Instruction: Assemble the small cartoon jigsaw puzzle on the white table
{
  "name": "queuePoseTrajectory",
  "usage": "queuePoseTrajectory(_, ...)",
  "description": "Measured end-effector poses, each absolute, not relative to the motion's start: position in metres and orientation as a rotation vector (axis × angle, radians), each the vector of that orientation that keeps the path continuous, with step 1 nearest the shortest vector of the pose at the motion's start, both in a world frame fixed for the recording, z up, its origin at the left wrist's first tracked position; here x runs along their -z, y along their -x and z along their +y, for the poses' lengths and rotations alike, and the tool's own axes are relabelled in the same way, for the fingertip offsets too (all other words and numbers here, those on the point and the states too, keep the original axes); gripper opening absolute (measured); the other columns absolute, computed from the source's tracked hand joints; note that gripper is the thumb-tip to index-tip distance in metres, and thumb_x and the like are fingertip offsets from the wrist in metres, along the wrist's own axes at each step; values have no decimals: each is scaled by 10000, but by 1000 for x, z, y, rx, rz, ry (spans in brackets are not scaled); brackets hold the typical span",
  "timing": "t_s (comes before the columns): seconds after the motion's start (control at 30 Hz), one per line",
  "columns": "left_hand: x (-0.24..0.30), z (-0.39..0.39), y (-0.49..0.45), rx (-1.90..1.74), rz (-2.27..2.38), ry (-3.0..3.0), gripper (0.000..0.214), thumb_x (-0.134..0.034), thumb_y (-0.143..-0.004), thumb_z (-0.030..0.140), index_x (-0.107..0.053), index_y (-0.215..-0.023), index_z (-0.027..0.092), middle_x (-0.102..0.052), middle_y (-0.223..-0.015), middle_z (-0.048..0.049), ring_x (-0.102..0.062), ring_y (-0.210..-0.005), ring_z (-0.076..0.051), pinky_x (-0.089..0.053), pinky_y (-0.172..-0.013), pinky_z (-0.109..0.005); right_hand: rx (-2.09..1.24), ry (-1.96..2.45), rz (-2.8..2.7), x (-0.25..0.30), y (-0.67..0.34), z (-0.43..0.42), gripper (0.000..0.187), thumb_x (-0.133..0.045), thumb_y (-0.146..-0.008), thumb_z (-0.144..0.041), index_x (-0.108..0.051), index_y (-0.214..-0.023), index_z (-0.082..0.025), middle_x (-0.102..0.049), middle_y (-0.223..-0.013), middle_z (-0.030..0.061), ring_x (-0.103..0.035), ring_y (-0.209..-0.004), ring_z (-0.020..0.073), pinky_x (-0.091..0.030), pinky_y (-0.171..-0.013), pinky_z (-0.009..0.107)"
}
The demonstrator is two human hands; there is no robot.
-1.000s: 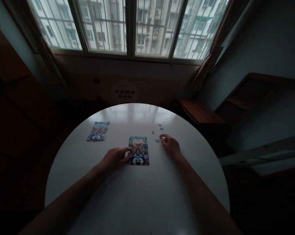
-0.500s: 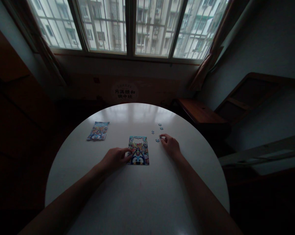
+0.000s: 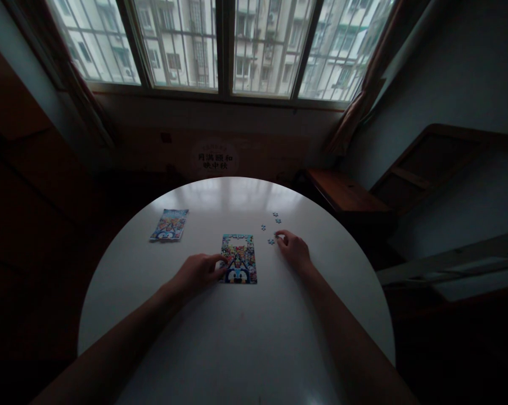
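Note:
A colourful jigsaw puzzle (image 3: pixel 241 261) lies flat on the table, with a gap near its top where the white surface shows through. My left hand (image 3: pixel 201 269) rests at the puzzle's left edge, thumb and forefinger apart and touching it. To the right, my right hand (image 3: pixel 293 250) has thumb and forefinger pinched on a small puzzle piece (image 3: pixel 276 233), mostly covered by the fingertips. Close by lie several loose pieces: one piece (image 3: pixel 271 242) just below the fingertips, another (image 3: pixel 263 227) to the left, and others (image 3: pixel 278 221) farther back.
A printed picture sheet or packet (image 3: pixel 169 225) with a similar design lies at the left on the round white table (image 3: pixel 237 337). Beyond the table are a low wooden bench (image 3: pixel 346 191) at the right and a barred window (image 3: pixel 262 50).

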State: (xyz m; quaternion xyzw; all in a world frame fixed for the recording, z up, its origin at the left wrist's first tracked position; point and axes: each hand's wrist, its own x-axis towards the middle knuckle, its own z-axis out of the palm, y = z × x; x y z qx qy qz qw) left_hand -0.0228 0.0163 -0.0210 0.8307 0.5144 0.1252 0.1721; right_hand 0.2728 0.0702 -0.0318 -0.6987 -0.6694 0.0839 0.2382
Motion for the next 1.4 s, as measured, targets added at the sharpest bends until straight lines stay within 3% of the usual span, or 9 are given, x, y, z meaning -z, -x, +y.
queuePoseTrajectory(1.4, 18, 17, 25, -320, 1427, -2356, 344, -533, -813, 479, -643, -1065, 272, -574, -619, 35, -495, -533, -107, -286, -532, -219, -223, 1908, -1838, 32, -274, 70, 281, -487, -810, -268, -667, -1022, -240, -648, -691, 1, -568, -628, 143, -348, -601, 233)
